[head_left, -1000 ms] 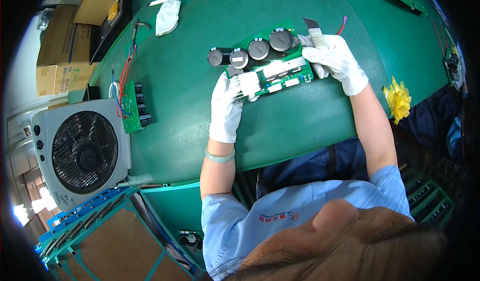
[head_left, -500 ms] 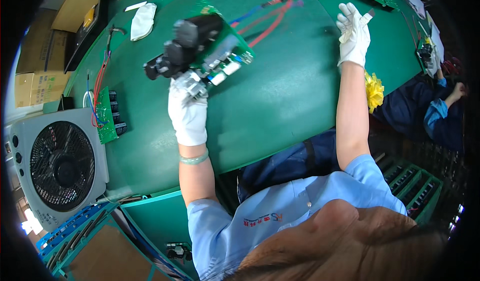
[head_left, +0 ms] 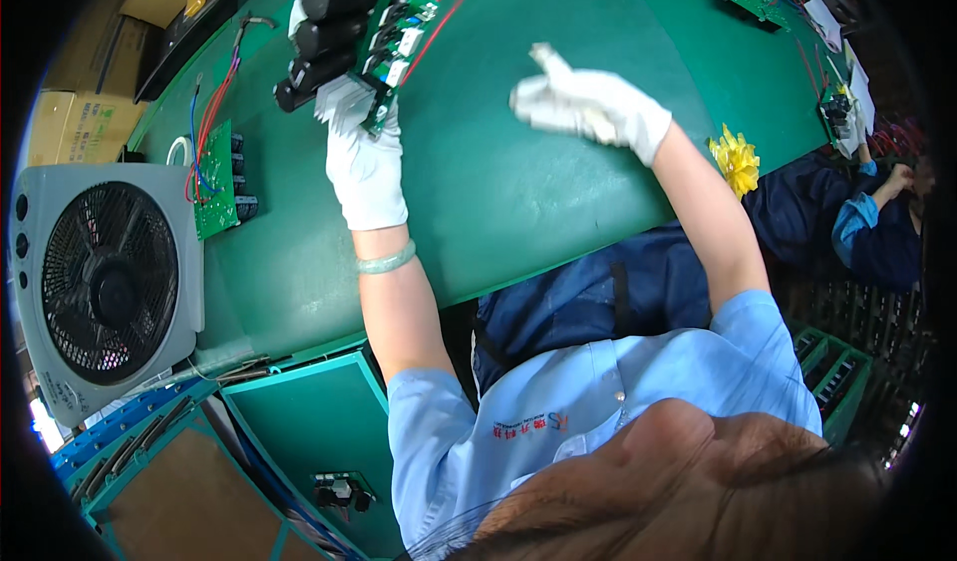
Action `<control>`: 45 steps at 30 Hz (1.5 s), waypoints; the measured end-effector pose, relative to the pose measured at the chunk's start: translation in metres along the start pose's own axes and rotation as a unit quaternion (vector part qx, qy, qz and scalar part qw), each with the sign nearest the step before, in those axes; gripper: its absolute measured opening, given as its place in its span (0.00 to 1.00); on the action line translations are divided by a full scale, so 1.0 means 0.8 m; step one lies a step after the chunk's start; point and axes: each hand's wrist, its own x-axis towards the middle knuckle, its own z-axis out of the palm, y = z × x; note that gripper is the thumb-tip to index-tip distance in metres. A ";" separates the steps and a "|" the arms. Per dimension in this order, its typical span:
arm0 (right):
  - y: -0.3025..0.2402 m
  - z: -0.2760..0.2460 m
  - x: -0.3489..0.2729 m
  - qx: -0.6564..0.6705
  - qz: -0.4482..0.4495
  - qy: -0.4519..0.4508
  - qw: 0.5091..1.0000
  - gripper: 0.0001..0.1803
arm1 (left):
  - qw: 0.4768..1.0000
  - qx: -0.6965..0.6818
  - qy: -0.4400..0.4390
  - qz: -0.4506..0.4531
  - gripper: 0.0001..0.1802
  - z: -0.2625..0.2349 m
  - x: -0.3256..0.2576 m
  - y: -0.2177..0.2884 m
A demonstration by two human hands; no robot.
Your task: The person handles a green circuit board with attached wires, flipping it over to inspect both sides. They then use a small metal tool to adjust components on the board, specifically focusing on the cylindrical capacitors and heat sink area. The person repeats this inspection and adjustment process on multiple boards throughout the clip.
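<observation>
My left hand (head_left: 366,177), in a white glove, grips a green circuit board (head_left: 409,27) by its near end. The board is raised over the bench and stands tilted. Large black cylindrical capacitors (head_left: 337,37) line its left side, while small white connectors and metal parts show on its right. Red and blue wires (head_left: 454,12) trail from the far end. My right hand (head_left: 588,107), also gloved in white, hovers over the green bench top, its fingers stretched to the left and its thumb raised. I see nothing held in it. The left fingertips are hidden behind the board.
A second wired circuit board (head_left: 217,182) lies at the left beside a grey box fan (head_left: 110,272). A yellow ribbon bow (head_left: 736,160) sits by the bench edge. More boards (head_left: 748,0) lie far right, near another person's arm (head_left: 882,197). An open drawer (head_left: 289,441) is below.
My left hand has carried the board farther away and slightly left, turning it more upright. My right hand has swung left from the right side to the middle of the bench.
</observation>
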 end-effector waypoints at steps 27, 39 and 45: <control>0.000 0.035 -0.006 -0.216 -0.191 0.266 0.920 0.13 | 0.873 -0.287 -0.040 -0.391 0.21 0.067 -0.032 0.026; -0.016 0.049 -0.008 -0.127 -0.133 0.291 0.939 0.17 | 0.860 -0.264 -0.049 -0.435 0.21 0.071 -0.027 0.024; -0.012 0.040 -0.015 -0.113 -0.197 0.240 0.944 0.19 | 0.876 -0.227 -0.050 -0.422 0.20 0.070 -0.028 0.025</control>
